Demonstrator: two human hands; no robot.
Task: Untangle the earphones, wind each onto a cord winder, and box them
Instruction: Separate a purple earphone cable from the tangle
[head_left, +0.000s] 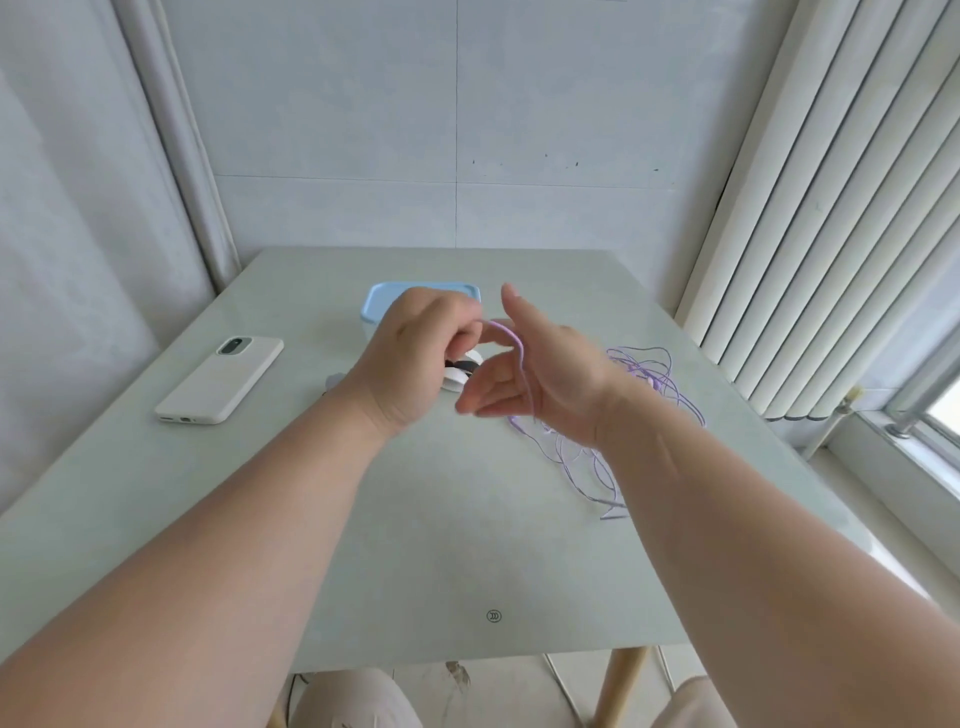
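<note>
Pale table (415, 519) carries phone (221, 379), blue box (379, 304), tangled purple earphones (655, 383).

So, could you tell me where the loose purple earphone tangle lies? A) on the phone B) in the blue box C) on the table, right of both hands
C: the purple tangle lies on the table right of the right hand, apart from phone and blue box.
</note>
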